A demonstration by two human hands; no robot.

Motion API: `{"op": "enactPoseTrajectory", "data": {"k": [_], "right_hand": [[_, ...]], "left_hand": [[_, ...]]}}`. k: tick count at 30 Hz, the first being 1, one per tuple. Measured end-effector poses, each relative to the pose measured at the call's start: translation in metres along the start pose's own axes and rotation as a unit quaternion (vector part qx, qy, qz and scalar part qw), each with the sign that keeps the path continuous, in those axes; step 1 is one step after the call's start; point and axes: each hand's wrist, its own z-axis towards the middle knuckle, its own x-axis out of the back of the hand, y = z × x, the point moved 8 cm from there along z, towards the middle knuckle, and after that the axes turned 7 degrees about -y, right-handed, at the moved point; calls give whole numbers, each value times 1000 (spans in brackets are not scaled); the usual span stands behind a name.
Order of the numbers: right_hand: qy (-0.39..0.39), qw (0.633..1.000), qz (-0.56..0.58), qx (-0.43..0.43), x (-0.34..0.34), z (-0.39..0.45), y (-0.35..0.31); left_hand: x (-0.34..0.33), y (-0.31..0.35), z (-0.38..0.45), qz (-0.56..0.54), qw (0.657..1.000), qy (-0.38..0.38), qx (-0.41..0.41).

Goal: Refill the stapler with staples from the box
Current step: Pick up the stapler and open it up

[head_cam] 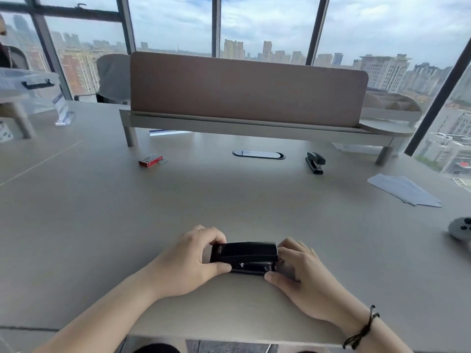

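Note:
A black stapler [244, 254] lies sideways on the grey desk [229, 200] close to the front edge. My left hand [190, 261] grips its left end, thumb underneath and fingers over the top. My right hand [298, 270] holds its right end, fingertips at the lower part. The top cover looks slightly lifted from the base. A red staple box [150, 160] lies far off at the back left, with a loose strip of staples [163, 161] beside it.
A second black stapler [315, 162] stands at the back right. White paper sheets [405, 191] lie at the right, a grey controller [460, 229] near the right edge. A partition shelf [249, 123] and a cable grommet [258, 154] sit at the back.

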Motion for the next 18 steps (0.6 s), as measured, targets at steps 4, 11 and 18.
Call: {"op": "enactPoseTrajectory", "data": {"k": [4, 11, 18], "right_hand": [[11, 1000, -13, 3, 0, -17, 0], [23, 999, 20, -8, 2, -22, 5], [25, 999, 30, -5, 2, -21, 9]], "left_hand": [[-13, 5, -8, -2, 1000, -12, -5], [-22, 29, 2, 40, 997, -29, -53], [-34, 63, 23, 17, 995, -36, -95]]}}
